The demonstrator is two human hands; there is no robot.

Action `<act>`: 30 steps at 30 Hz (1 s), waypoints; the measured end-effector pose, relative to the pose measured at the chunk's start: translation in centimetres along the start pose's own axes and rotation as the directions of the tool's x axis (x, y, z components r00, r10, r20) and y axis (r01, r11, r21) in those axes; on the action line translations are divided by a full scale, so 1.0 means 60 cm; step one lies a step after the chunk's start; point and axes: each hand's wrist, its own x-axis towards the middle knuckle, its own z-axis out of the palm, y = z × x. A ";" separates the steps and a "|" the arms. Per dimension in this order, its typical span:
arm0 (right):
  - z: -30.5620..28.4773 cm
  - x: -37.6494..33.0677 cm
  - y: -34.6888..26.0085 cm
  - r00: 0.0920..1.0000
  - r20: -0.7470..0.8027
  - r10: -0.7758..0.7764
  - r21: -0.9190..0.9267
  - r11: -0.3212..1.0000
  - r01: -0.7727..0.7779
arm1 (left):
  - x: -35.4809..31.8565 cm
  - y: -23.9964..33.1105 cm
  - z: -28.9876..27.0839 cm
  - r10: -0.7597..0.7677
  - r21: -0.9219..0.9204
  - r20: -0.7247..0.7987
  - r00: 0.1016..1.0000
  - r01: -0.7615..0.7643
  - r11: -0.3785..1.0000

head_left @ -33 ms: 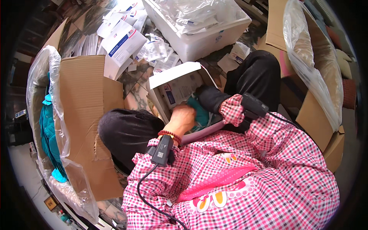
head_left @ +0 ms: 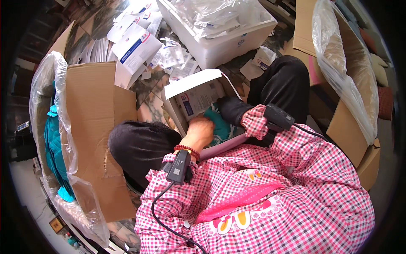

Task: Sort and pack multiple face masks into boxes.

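Note:
Between my knees sits an open white box [head_left: 186, 83] with its flap raised and a printed white packet [head_left: 198, 98] inside at its far wall. A bundle of teal cloth [head_left: 220, 123] with pale straps lies in its near part. My left hand [head_left: 201, 130], bare with a red bead bracelet [head_left: 187, 148], has its fingers curled closed on the cloth's left side; the fingertips are hidden. At the cloth's right edge is my right hand [head_left: 232, 111] in a black glove; its dark fingers blend together, so their pose is unclear.
On my left stands a cardboard carton [head_left: 91, 127] lined with plastic, holding teal cloth pieces [head_left: 54, 144]. Ahead are a white foam box [head_left: 224, 48] full of clear bags, printed white boxes [head_left: 134, 48] and scattered packets [head_left: 173, 57]. Another plastic-lined carton [head_left: 347, 122] is at right.
The teal cloth has shifted slightly in the box, showing more of its pale straps. My right hand has moved a little to the left; my left hand has hardly moved.

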 end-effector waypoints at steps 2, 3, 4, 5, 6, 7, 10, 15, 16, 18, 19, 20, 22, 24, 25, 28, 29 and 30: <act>0.004 0.004 0.000 0.998 -0.040 0.048 -0.004 0.999 -0.049 | -0.009 0.002 -0.022 0.038 0.023 -0.042 0.998 -0.037 0.999; 0.004 0.008 0.003 0.998 0.007 0.069 0.029 0.997 -0.070 | -0.008 0.010 -0.032 -0.113 -0.156 -0.102 0.988 0.096 0.983; -0.012 0.010 -0.009 0.995 0.058 0.078 0.062 0.995 -0.081 | -0.013 0.013 -0.045 -0.279 -0.338 -0.133 0.951 0.221 0.915; -0.036 0.005 -0.018 0.991 0.126 0.048 0.062 0.996 -0.057 | -0.016 0.009 -0.044 -0.243 -0.344 -0.364 0.899 0.113 0.932; -0.037 0.007 -0.018 0.991 0.124 0.045 0.064 0.997 -0.054 | -0.017 0.004 -0.043 -0.245 -0.342 -0.364 0.899 0.116 0.933; -0.042 0.008 -0.015 0.991 0.136 0.019 0.070 0.997 -0.029 | -0.016 0.001 -0.047 -0.182 -0.271 -0.436 0.881 0.064 0.961; -0.044 0.003 -0.013 0.992 0.122 0.008 0.104 0.994 -0.020 | -0.025 0.002 -0.055 -0.196 -0.266 -0.383 0.903 0.095 0.959; -0.043 0.000 -0.003 0.994 0.105 0.009 0.169 0.985 -0.027 | -0.039 -0.002 -0.070 -0.412 -0.368 -0.310 0.857 0.291 0.883; -0.041 -0.002 -0.002 0.995 0.098 0.010 0.166 0.986 -0.026 | -0.041 -0.005 -0.071 -0.409 -0.365 -0.316 0.856 0.289 0.885; -0.036 -0.007 -0.004 0.998 0.042 0.055 0.204 0.977 -0.062 | -0.048 -0.014 -0.071 -0.421 -0.379 -0.212 0.882 0.323 0.867; -0.047 -0.002 -0.011 0.996 0.015 0.090 0.247 0.965 -0.091 | -0.058 -0.018 -0.075 -0.428 -0.377 -0.221 0.876 0.328 0.866; -0.072 -0.009 -0.022 0.996 0.009 0.086 0.242 0.966 -0.086 | -0.065 -0.020 -0.077 -0.402 -0.360 -0.328 0.855 0.281 0.890; -0.113 -0.027 -0.041 0.873 -0.398 0.281 0.509 0.860 -0.044 | -0.083 -0.020 -0.097 -0.376 -0.332 -0.441 0.815 0.241 0.912; -0.110 -0.037 -0.017 0.852 -0.402 0.335 0.571 0.819 -0.052 | -0.095 -0.010 -0.138 -0.473 -0.495 -0.468 0.746 0.222 0.840; -0.116 -0.039 -0.017 0.824 -0.441 0.355 0.524 0.848 -0.084 | -0.105 -0.014 -0.145 -0.501 -0.507 -0.477 0.722 0.239 0.828; -0.145 -0.042 -0.019 0.796 -0.329 0.508 0.647 0.735 -0.202 | -0.131 -0.019 -0.166 -0.623 -0.842 -0.303 0.721 0.104 0.529; -0.152 -0.047 -0.020 0.820 -0.362 0.444 0.560 0.807 -0.190 | -0.136 -0.026 -0.165 -0.560 -0.897 -0.352 0.750 -0.100 0.431; -0.156 -0.052 -0.017 0.841 -0.388 0.377 0.466 0.867 -0.174 | -0.142 -0.026 -0.168 -0.564 -0.896 -0.357 0.745 -0.103 0.431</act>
